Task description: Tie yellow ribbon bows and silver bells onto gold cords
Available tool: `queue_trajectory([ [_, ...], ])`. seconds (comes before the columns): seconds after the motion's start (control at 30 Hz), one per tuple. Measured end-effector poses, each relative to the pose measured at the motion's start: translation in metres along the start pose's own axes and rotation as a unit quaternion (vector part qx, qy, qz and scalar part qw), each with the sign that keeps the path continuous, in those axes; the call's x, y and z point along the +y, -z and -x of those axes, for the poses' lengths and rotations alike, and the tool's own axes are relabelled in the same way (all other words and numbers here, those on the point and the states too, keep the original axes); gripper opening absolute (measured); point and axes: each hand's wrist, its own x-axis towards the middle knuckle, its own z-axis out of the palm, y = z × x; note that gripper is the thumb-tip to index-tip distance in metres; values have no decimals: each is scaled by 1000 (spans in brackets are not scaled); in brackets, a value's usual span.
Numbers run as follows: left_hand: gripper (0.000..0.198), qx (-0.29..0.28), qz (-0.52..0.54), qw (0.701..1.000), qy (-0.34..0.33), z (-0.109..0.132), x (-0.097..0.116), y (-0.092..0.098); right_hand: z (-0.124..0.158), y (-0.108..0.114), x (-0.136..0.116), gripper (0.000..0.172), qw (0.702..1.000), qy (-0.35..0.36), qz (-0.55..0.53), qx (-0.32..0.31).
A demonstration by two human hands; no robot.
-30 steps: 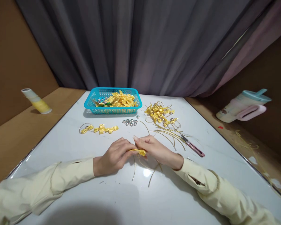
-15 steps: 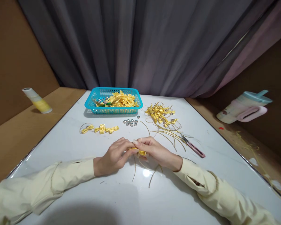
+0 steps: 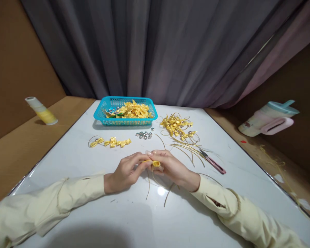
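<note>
Between the fingertips of both hands is a yellow ribbon bow (image 3: 156,164), held over the white table (image 3: 93,220). My left hand (image 3: 127,173) pinches it from the left, and my right hand (image 3: 174,169) grips it from the right, the thumbs nearly meeting. Part of the bow is covered by the fingers. A thin gold cord (image 3: 148,187) hangs or lies below the hands. Just beyond them lie several silver beads (image 3: 144,135) and, to the left, several yellow bows (image 3: 113,142).
A blue basket (image 3: 98,115) holds yellow bows and silver beads. Right of it lies a heap of bows on cords (image 3: 175,124). Loose gold cords (image 3: 184,147) and pink-handled scissors (image 3: 215,165) lie near my right hand. A ribbon spool (image 3: 43,112) and a lidded cup (image 3: 267,119) stand at the sides.
My hands have shifted very slightly, with the right thumb and fingers moving a little up and left on the bow. More of the bow's loop shows now. Everything else stays put.
</note>
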Motion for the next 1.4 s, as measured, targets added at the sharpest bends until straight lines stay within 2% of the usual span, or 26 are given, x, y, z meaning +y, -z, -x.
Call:
queue_trajectory([
  [0.17, 7, -15, 22, 1000, 11, -2, 4, 2, -2, 2, 0, 38, 1000, -2, 4, 16],
  [0.3, 13, -70, 54, 995, -44, 0, 11, 2, -11, 21, -3, 47, 997, 7, -10, 74],
  [0.37, 13, -77, 58, 994, -46, 0, 12, 1, -14, 31, -7, 47, 996, 2, -8, 94],
  [0.5, 12, -75, 67, 995, 5, 0, 10, 0, -14, 39, -13, 46, 995, 14, -1, 101],
  [1.0, 12, -93, 140, 977, 133, -1, 12, 0, -13, 40, -20, 45, 991, 26, -7, 131],
  [1.4, 17, -100, 182, 961, 184, -2, 10, -1, -14, 51, -28, 45, 984, 83, 10, 157],
])
